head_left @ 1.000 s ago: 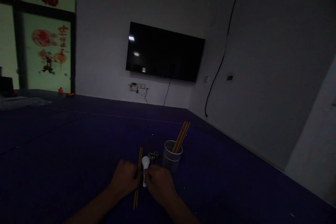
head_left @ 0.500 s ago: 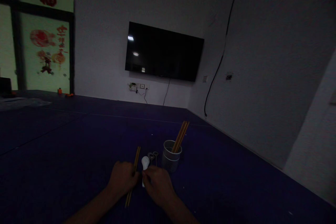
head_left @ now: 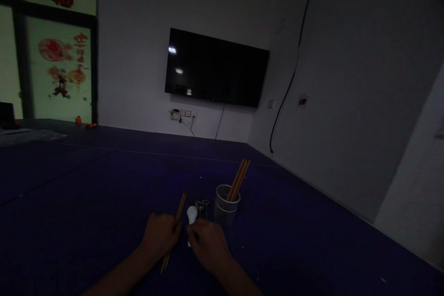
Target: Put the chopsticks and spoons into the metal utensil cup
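Note:
My left hand [head_left: 162, 235] is closed around a pair of wooden chopsticks [head_left: 181, 206], which slant over the dark blue surface with their ends showing above and below the fist. Just right of it, my right hand [head_left: 209, 244] has its fingers pinched over the handle of a white spoon [head_left: 192, 214]. The spoon's bowl points away from me and part of its handle is hidden by the fingers. Beyond that hand lie two metal utensils [head_left: 199, 205] with rounded ends, their lower parts covered. A grey metal cup [head_left: 225, 212] stands to the right, holding several more chopsticks [head_left: 239, 179].
The dark blue tabletop [head_left: 121, 180] reaches to the far wall, where a black television [head_left: 217, 69] hangs. Far left are small orange items [head_left: 78, 120] and a sheet of clear plastic [head_left: 31, 136]. A black cable [head_left: 289, 83] runs down the right wall.
My left hand has shifted slightly left, and the near ends of the chopsticks have swung left with it. The right hand and the spoon look almost unmoved.

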The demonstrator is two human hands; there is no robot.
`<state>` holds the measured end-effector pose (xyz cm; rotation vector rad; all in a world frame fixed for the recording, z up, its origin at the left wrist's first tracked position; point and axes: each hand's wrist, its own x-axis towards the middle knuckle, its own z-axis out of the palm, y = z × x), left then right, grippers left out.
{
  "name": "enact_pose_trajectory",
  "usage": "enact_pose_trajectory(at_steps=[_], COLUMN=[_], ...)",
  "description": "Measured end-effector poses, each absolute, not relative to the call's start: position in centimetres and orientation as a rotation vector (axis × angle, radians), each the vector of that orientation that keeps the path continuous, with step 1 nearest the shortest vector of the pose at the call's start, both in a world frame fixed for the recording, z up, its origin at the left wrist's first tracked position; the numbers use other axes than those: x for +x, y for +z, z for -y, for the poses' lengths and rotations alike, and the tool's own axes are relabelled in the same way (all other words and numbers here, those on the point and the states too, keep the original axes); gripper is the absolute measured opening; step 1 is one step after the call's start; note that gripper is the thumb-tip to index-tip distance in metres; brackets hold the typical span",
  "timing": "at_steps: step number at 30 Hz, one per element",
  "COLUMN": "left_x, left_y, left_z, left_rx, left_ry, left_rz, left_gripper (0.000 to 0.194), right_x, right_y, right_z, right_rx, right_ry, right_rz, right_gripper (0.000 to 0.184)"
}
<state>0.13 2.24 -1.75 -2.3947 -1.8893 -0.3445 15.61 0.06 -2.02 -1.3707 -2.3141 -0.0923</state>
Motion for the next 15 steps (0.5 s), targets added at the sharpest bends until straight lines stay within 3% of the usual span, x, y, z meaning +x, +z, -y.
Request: enact_pose_trajectory(at_steps=[15], left_x=[-0.05], left_y=[-1.04], left_z=[-2.72], left_rx=[-2.435], left_ry=[-0.188], left_rz=[1.92], left_gripper=[0.042], right_x=[15.7], right_y=[-2.6], right_z=[-0.44], right_rx=[-1.374], right_ry=[-0.044], right_rz=[2.342], right_gripper=[0.029])
